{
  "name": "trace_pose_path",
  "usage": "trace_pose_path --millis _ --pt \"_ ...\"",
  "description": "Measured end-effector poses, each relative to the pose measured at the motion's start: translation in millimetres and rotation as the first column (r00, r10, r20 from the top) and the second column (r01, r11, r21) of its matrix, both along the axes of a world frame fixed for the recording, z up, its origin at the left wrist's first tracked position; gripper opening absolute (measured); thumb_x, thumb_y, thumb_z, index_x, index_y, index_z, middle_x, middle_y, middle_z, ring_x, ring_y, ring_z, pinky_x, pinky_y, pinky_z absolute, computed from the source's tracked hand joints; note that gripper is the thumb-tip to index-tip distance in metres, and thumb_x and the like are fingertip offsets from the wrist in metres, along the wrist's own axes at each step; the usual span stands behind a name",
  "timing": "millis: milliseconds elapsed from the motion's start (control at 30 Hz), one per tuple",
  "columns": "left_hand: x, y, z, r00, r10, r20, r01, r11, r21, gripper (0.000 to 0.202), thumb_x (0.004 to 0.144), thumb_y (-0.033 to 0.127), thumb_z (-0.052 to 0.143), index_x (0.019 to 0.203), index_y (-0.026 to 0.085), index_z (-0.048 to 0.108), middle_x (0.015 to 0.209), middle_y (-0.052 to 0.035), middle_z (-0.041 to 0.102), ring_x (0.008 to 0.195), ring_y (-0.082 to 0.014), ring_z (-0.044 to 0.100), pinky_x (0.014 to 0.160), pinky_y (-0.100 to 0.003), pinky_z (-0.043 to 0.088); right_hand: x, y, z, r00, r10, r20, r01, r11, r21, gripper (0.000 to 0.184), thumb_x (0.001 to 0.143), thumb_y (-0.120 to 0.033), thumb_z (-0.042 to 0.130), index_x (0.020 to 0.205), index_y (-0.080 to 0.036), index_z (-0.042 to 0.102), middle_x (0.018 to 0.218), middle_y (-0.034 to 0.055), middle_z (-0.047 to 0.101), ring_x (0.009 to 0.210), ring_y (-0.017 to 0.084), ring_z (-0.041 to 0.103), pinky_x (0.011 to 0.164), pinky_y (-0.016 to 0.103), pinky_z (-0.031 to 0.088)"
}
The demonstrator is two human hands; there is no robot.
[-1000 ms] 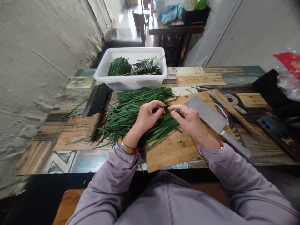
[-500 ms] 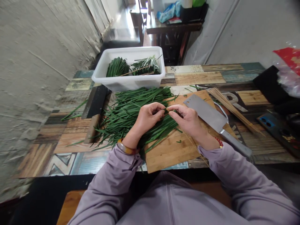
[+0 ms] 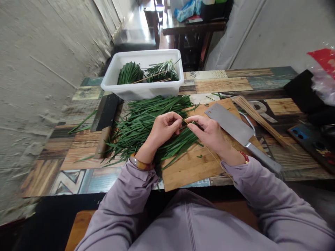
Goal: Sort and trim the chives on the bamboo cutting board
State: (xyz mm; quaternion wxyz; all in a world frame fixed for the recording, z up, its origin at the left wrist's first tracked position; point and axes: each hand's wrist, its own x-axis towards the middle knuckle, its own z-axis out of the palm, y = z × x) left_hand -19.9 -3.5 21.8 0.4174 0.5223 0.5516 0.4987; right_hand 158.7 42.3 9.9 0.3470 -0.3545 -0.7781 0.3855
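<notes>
Over the pile of garlic chives [image 3: 146, 122], my two hands meet fingertip to fingertip. My left hand [image 3: 166, 129] is closed in a pinch at a small green bit of chive by the skewer's tip. Between the thumb and forefinger of my right hand [image 3: 206, 131] is a thin bamboo skewer [image 3: 215, 157], which passes under the palm and slants down toward my right sleeve. Part of the skewer is hidden by that hand. Beneath lies a wooden cutting board [image 3: 183, 174], half covered by the chives.
A cleaver [image 3: 231, 123] rests on the board's right side, beside a bundle of bamboo skewers [image 3: 261, 120]. Behind the chives stands a white plastic tub [image 3: 142, 91] holding chive bundles. A dark knife with a wooden handle [image 3: 102, 142] lies left; a phone [image 3: 311, 146] lies right.
Both hands stay pinched together over the chives, with only a slight shift of the fingertips. The whole view has moved a little.
</notes>
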Motion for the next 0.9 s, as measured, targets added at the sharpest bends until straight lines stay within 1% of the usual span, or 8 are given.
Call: trace_pose_path --millis 233,500,667,900 --pt "1.7 -0.6 1.5 1.0 0.007 0.001 -0.007 1.0 0.004 0.011 0.08 0.025 0.065 0.079 0.014 0.066 0.063 0.0016 0.062 0.046 -0.0058 0.053 0.045 -0.016 0.039 -0.4 1.3 -2.3 1.0 0.0 0.009 0.0 1.0 0.006 0.021 0.09 -0.033 0.06 0.1 -0.022 0.075 0.079 0.0016 0.072 0.075 0.017 0.065 0.065 0.029 0.046" --pt "2.1 -0.5 0.7 0.999 0.019 0.025 -0.019 1.0 -0.011 0.011 0.077 0.019 0.062 0.083 0.013 0.068 0.065 0.0007 0.064 0.048 -0.0058 0.054 0.047 -0.016 0.04 -0.3 1.0 -1.5 1.0 -0.01 0.009 0.01 1.0 0.011 0.021 0.09 -0.032 0.06 0.099 -0.021 0.076 0.081 0.0028 0.072 0.078 0.018 0.066 0.067 0.029 0.047" --pt "1.9 -0.4 0.7 1.0 0.021 0.022 -0.021 1.0 -0.009 0.011 0.076 0.019 0.062 0.082 0.013 0.069 0.065 0.0004 0.065 0.047 -0.0056 0.054 0.047 -0.016 0.04 0.3 0.9 -1.9 1.0 -0.009 0.024 0.008 1.0 0.004 0.022 0.09 -0.033 0.06 0.1 -0.022 0.076 0.081 0.0028 0.073 0.077 0.018 0.065 0.066 0.029 0.047" --pt "1.1 -0.1 0.1 1.0 0.014 0.021 -0.014 1.0 0.002 0.013 0.076 0.02 0.062 0.083 0.012 0.069 0.066 0.0004 0.064 0.047 -0.0052 0.053 0.046 -0.016 0.039 -0.1 1.9 -1.5 1.0 0.018 0.01 -0.018 1.0 0.023 0.022 0.091 -0.03 0.059 0.101 -0.02 0.076 0.081 0.0031 0.072 0.078 0.018 0.066 0.066 0.029 0.047"
